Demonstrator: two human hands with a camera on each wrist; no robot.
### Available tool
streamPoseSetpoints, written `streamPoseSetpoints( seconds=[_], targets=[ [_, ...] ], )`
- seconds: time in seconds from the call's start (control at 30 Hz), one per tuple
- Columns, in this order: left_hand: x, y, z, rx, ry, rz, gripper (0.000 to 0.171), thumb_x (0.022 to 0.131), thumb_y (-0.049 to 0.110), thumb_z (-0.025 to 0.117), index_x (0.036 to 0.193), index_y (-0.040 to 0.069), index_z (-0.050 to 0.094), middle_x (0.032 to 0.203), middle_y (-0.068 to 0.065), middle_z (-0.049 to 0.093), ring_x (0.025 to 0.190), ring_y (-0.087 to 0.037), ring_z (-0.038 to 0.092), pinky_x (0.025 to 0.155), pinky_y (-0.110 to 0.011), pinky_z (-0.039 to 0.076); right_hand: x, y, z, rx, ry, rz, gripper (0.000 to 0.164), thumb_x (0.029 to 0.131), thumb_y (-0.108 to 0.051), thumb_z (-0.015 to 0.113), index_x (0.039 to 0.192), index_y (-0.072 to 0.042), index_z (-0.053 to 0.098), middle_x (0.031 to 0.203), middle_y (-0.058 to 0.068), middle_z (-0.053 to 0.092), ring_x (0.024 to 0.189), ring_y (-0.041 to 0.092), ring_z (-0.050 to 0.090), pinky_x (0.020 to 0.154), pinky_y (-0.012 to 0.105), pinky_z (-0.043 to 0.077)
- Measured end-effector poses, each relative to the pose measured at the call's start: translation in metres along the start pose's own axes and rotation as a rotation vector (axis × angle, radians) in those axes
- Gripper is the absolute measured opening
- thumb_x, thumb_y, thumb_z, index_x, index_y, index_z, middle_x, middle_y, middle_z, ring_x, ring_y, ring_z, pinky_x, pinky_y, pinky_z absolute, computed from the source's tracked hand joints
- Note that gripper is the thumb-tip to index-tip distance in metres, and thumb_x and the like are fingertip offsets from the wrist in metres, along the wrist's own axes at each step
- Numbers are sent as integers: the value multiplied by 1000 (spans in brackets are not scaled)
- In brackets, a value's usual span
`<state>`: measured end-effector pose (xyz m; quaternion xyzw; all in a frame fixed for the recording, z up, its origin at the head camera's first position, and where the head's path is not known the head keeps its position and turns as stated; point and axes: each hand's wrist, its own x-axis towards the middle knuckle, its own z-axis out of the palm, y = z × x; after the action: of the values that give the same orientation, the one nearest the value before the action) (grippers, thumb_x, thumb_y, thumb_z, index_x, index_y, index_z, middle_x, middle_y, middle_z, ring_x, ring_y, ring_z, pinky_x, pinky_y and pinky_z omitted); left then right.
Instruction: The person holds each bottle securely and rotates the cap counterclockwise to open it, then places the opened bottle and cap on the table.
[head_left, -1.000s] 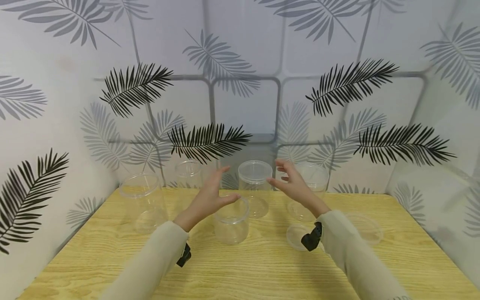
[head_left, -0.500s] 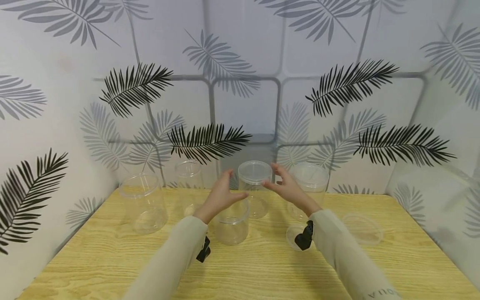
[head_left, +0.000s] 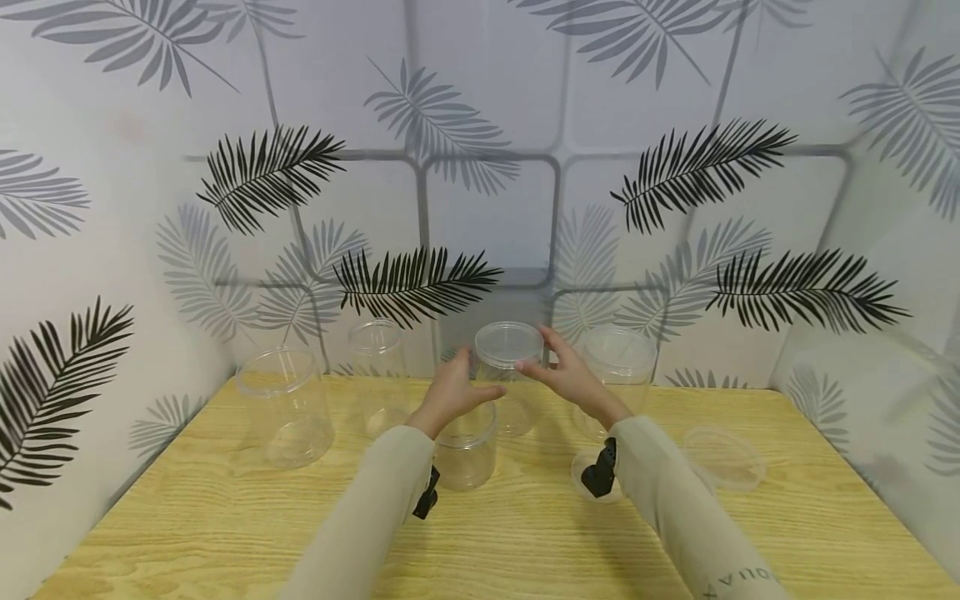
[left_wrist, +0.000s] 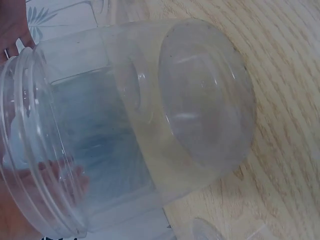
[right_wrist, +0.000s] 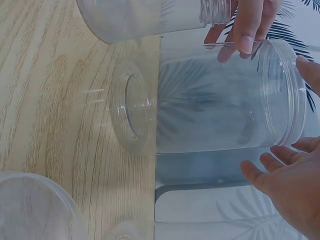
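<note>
A clear lidded jar [head_left: 512, 400] stands upright at the back middle of the table. My left hand [head_left: 452, 392] is at its left side, thumb stretched towards it and fingers raised. Beside the lid [head_left: 510, 340], my right hand [head_left: 566, 375] has its thumb in front and fingers at the right edge. In the right wrist view, this jar [right_wrist: 215, 100] lies between both hands, and the right fingers are loosely spread by its rim; whether they touch is unclear. A shorter jar without a lid [head_left: 467, 462] stands in front, close under my left hand, and fills the left wrist view.
Two lidless clear jars stand left, a wide one [head_left: 288, 417] and a narrower one [head_left: 377, 375]. A wide jar with a lid [head_left: 621, 354] is behind my right forearm. Flat clear discs, one small [head_left: 588, 483] and one large [head_left: 726, 458], lie on the wooden table [head_left: 510, 550]. Patterned walls surround it.
My left hand has moved right, towards the lidded jar. My right hand has moved left to the edge of its lid. The jars stand where they were.
</note>
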<state>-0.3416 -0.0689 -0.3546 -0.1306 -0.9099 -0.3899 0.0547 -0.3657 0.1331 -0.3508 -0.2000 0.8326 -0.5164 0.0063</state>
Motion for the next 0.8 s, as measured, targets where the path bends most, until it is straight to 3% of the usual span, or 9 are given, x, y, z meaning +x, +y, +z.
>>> streamPoseSetpoints(
  seconds=[0.23, 0.57, 0.8],
  targets=[
    [3, -2, 4, 27, 5, 18, 81, 78, 40, 70, 139, 3, 31, 134, -20, 47, 122, -34, 46, 99, -48, 40, -4, -12, 4, 48, 5, -2, 78, 88, -23, 61, 145, -1, 12, 146, 24, 22, 134, 38, 25, 107, 53, 28],
    [3, -2, 5, 42, 22, 9, 82, 77, 42, 70, 139, 3, 32, 134, -18, 47, 123, -33, 46, 100, -47, 40, 3, 0, 6, 17, 45, 22, 80, 86, -30, 63, 146, -7, 14, 146, 21, 25, 135, 38, 25, 101, 51, 37],
    [2, -4, 7, 17, 43, 19, 80, 78, 40, 70, 140, 8, 31, 136, -15, 46, 124, -31, 44, 101, -47, 38, 2, -1, 6, 15, 55, 33, 82, 85, -31, 65, 146, -10, 14, 147, 21, 23, 127, 43, 36, 97, 50, 41]
  ],
)
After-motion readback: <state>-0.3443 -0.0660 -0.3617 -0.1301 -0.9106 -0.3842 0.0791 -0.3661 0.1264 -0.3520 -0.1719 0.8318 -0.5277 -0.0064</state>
